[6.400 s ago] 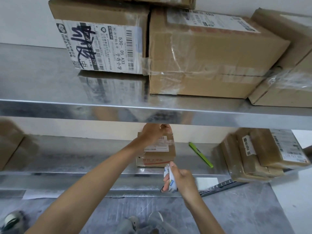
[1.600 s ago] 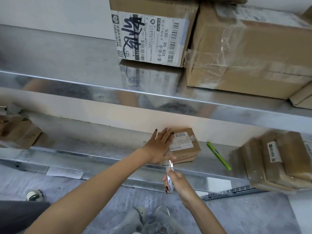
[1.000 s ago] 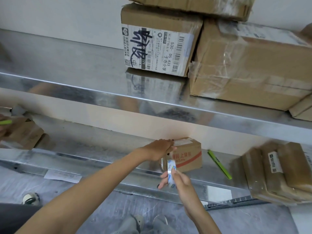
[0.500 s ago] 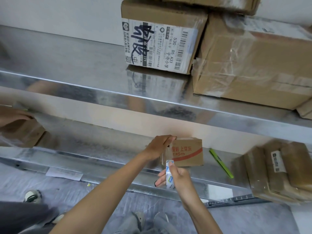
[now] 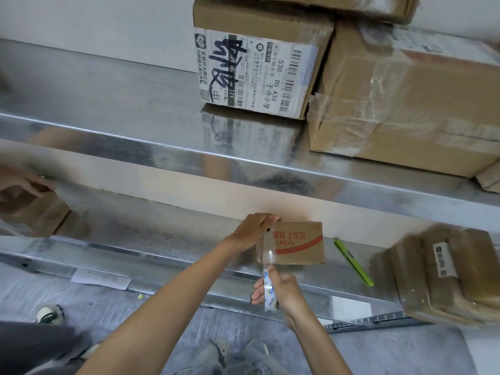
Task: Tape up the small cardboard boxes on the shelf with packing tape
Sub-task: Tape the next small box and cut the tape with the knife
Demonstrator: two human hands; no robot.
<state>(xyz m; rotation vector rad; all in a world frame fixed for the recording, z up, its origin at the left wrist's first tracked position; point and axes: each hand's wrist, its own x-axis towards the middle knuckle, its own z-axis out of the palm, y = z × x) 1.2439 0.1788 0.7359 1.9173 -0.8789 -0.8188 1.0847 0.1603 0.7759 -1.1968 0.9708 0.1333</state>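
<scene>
A small cardboard box point(image 5: 300, 243) with red print stands on its side on the lower metal shelf point(image 5: 151, 239). My left hand point(image 5: 253, 230) grips its top left corner. Below the box, in front of the shelf edge, my right hand point(image 5: 278, 293) holds a roll of clear packing tape point(image 5: 269, 293) edge-on. A strip of clear tape point(image 5: 267, 253) runs from the roll up over the box's left end.
A green pen point(image 5: 353, 262) lies right of the box. Taped parcels point(image 5: 438, 274) are piled at the right of the shelf. Large boxes point(image 5: 259, 69) sit on the upper shelf. Another person's hand point(image 5: 21, 182) rests on a box point(image 5: 35, 212) at far left.
The box has been tipped from lying flat onto its side, red print facing me. My right hand has drawn the roll down and away, stretching tape along the box's left end.
</scene>
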